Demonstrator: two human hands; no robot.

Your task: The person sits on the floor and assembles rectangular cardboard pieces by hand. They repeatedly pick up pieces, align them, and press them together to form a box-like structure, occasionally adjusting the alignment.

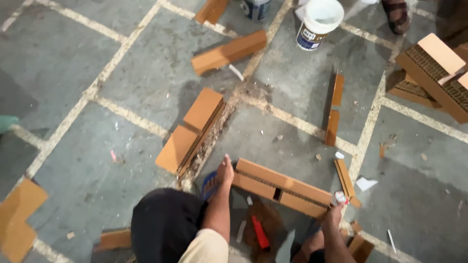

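A long brown honeycomb cardboard block (280,187) lies on the grey floor in front of me. My left hand (225,170) holds its left end, thumb up. At the block's right end my right hand (335,212) grips the near corner, with a small white and red object (341,197) at its fingertips. A red-handled tool (260,233) lies on the floor between my arms. A thin cardboard strip (346,180) lies just right of the block.
Two joined cardboard slabs (195,129) and another block (229,51) lie further out. Narrow strips (334,109) stand on edge. A white bucket (319,19) stands at the top, a honeycomb stack (434,73) at the right, flat cardboard (17,219) at the left. Another person's foot (396,14) is nearby.
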